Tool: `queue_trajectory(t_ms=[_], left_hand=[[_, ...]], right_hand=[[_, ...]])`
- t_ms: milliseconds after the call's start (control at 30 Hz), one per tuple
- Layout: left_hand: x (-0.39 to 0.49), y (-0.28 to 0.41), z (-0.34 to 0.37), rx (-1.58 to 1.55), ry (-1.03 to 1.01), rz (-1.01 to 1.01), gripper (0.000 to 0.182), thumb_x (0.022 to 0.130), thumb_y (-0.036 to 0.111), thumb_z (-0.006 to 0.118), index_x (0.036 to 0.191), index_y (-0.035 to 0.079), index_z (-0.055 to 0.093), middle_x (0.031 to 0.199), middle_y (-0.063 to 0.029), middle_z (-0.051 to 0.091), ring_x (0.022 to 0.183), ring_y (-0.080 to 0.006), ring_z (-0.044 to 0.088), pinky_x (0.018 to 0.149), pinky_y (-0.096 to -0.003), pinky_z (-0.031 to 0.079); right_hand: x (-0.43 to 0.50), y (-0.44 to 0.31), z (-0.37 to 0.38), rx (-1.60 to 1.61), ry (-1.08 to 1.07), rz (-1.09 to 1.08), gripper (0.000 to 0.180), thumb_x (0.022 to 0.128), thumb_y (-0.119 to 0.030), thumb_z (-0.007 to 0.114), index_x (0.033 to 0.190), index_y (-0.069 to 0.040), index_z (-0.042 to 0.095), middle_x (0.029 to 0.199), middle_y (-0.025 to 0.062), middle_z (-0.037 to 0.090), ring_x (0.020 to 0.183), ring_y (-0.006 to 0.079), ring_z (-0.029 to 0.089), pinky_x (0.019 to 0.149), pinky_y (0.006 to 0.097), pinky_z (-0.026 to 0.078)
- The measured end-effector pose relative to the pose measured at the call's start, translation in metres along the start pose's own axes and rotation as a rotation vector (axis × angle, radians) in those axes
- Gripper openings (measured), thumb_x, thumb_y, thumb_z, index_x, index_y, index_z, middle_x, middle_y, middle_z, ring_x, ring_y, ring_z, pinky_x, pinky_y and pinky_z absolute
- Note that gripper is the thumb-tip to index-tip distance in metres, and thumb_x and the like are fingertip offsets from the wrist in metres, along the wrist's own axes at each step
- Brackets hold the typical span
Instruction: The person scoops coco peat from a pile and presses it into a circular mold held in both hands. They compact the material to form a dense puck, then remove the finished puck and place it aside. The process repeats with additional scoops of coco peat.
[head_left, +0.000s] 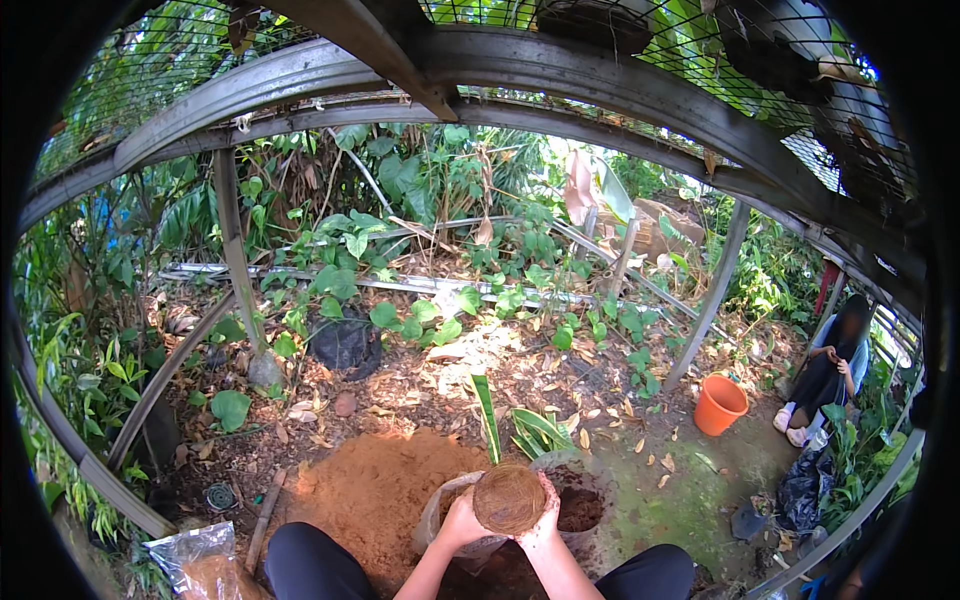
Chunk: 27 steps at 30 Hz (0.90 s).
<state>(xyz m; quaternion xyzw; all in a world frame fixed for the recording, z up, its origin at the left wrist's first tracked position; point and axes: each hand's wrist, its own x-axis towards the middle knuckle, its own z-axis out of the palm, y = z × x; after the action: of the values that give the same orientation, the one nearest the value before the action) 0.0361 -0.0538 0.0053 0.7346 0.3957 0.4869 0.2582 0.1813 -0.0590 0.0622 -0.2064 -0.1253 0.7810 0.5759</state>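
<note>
Both hands hold a round root ball (511, 498) with brown roots circling over the face turned towards me. My left hand (463, 520) cups its left side and my right hand (543, 517), smeared with soil, its right side. A yellow-edged snake plant leaf (487, 420) rises behind it; the join is hidden. More snake plant leaves (537, 433) show further right. Below my left hand stands a pale plastic bag or container (429, 525), partly covered by my arm. A translucent container (596, 480) with dark soil (576, 508) stands by my right hand.
Reddish-brown soil (375, 480) is heaped left of centre. A clear plastic bag (199, 559) and a wooden stick (265, 517) lie nearer left. An orange bucket (720, 406) stands right, before a seated person (832, 367). Frame posts (709, 300) and beams (600, 79) surround me.
</note>
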Motion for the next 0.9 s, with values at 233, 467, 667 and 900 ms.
queue_trajectory(t_ms=[233,467,667,900], left_hand=[[0.002,-0.006,-0.031,-0.08,0.113,-0.584,0.065,0.068,0.016,0.08,0.122,-0.006,0.049,0.115,-0.012,0.062,0.099,-0.0249,0.062,0.088,-0.033,0.05],[0.008,0.069,0.017,-1.158,0.259,-0.688,0.058,0.093,0.035,0.052,0.141,0.009,0.032,0.14,-0.0109,0.04,0.125,-0.0262,0.043,0.099,-0.0488,0.041],[0.01,0.079,0.026,-1.196,0.455,-0.62,0.048,0.094,0.033,0.054,0.134,0.01,0.041,0.128,-0.0062,0.051,0.112,-0.0198,0.053,0.093,-0.0382,0.047],[0.01,0.052,0.014,-1.385,0.445,-0.703,0.054,0.09,0.051,0.048,0.125,0.01,0.052,0.126,-0.0102,0.056,0.112,-0.0269,0.055,0.098,-0.0482,0.043]], right_hand=[[0.013,-0.017,-0.016,0.082,0.023,-0.136,0.045,0.091,-0.041,0.044,0.116,-0.005,0.056,0.115,0.0126,0.061,0.104,0.03,0.059,0.091,0.0463,0.048],[0.032,-0.02,-0.034,-0.361,0.125,-0.666,0.029,0.091,-0.024,0.055,0.107,-0.001,0.061,0.103,0.0104,0.064,0.098,0.0242,0.06,0.089,0.0367,0.048],[0.001,0.003,0.007,-1.27,0.043,-1.203,0.022,0.082,-0.008,0.065,0.103,-0.008,0.068,0.102,0.01,0.063,0.095,0.0247,0.059,0.09,0.0348,0.044],[-0.001,-0.012,0.019,-1.348,-0.083,-1.078,0.017,0.088,-0.011,0.061,0.1,-0.003,0.068,0.1,0.0093,0.066,0.096,0.0221,0.058,0.09,0.0342,0.043]])
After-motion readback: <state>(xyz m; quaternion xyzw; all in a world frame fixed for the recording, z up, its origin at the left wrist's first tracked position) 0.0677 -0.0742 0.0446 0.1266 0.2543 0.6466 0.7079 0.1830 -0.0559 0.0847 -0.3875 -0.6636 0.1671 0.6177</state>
